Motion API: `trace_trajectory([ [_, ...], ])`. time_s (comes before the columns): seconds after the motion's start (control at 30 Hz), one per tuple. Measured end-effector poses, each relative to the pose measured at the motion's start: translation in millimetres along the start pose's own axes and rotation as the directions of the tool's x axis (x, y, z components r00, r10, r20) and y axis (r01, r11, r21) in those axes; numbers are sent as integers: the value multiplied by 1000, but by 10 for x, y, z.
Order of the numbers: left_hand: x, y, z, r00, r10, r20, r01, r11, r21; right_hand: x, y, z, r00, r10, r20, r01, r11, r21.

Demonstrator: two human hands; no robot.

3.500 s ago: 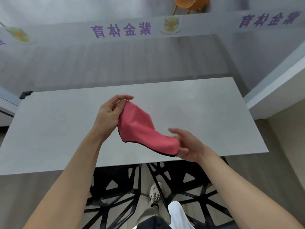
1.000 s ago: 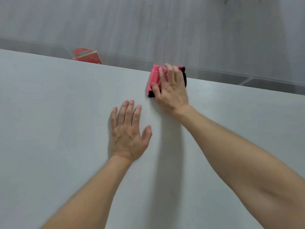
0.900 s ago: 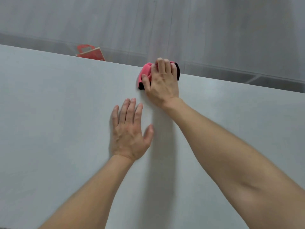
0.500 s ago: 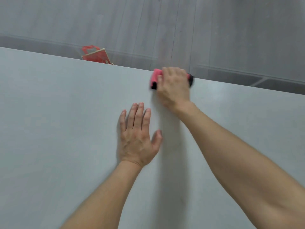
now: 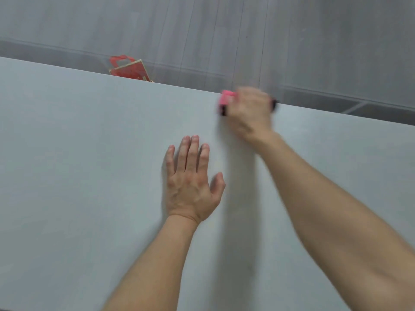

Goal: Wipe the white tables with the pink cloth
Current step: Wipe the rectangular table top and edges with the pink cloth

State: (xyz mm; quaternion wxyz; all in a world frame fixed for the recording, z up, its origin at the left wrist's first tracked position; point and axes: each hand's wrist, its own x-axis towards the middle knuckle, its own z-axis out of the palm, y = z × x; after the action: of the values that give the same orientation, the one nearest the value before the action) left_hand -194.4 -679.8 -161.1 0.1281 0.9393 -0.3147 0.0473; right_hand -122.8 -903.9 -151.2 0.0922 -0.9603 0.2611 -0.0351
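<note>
One white surface fills most of the view, and the wiping looks like it is only at its start. The right hand is up at the far edge, at about 1 o'clock from the left hand. It lies on top of the pink cloth and presses it down on the surface. That hand is blurry, so I cannot tell if its fingers curl round the cloth or lie flat on it. Only a bit of pink peeks out on its 9 o'clock side. The left hand is open and flat on the surface, with straight fingers pointing to 12 o'clock. I think it props the person up for the long reach.

No wet streaks or dirt show, so I cannot tell which parts are clean. My guess is that the far edge is being done now, and the big part from 6 to 9 o'clock is left. The task says tables, and no other table is in view. A red bag sits on the floor past the far edge, at 11 o'clock.
</note>
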Motion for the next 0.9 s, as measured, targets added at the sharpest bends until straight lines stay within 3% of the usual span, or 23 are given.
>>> trace_trajectory([
  [0.1, -2, -16, -9, 1000, -9, -11, 9, 1000, -10, 240, -1108, 116, 958, -221, 182, 206, 974, 97],
  [0.17, 13, -15, 1, 1000, -10, -13, 10, 1000, -8, 300, -1036, 114, 939, -270, 212, 246, 960, 135],
  [0.27, -6, -4, -17, 1000, -11, 7, 11, 1000, 16, 28, 173, -78, 980, -156, 121, 151, 987, 49],
  [0.33, -10, 10, -30, 1000, -5, 24, 5, 1000, 31, -249, 1059, -337, 992, 68, 103, -69, 998, 11],
  [0.4, 4, 4, -19, 1000, -10, 19, 9, 999, 31, -333, 1372, -429, 973, 211, 89, -208, 977, -43],
  [0.47, -4, -1, -11, 1000, -17, 9, 17, 1000, 16, -226, 922, -309, 980, 197, 39, -194, 979, -68],
  [0.53, -2, -6, -8, 1000, -12, -11, 12, 1000, 0, -39, 6, -38, 1000, 6, 1, -6, 1000, -5],
  [0.6, 12, -22, -14, 1000, -5, -18, 5, 1000, -12, 146, -927, 145, 985, -157, 77, 153, 987, 56],
  [0.67, 17, -19, -12, 1000, -1, -5, 1, 1000, -17, 272, -1315, 168, 951, -261, 162, 250, 964, 88],
  [0.77, 19, -12, -32, 1000, -19, -2, 19, 1000, -2, 209, -655, 99, 956, -254, 149, 240, 965, 107],
  [0.9, -2, 15, -60, 1000, -11, 27, 10, 999, 36, -259, 1161, -277, 998, 53, 36, -54, 998, 36],
])
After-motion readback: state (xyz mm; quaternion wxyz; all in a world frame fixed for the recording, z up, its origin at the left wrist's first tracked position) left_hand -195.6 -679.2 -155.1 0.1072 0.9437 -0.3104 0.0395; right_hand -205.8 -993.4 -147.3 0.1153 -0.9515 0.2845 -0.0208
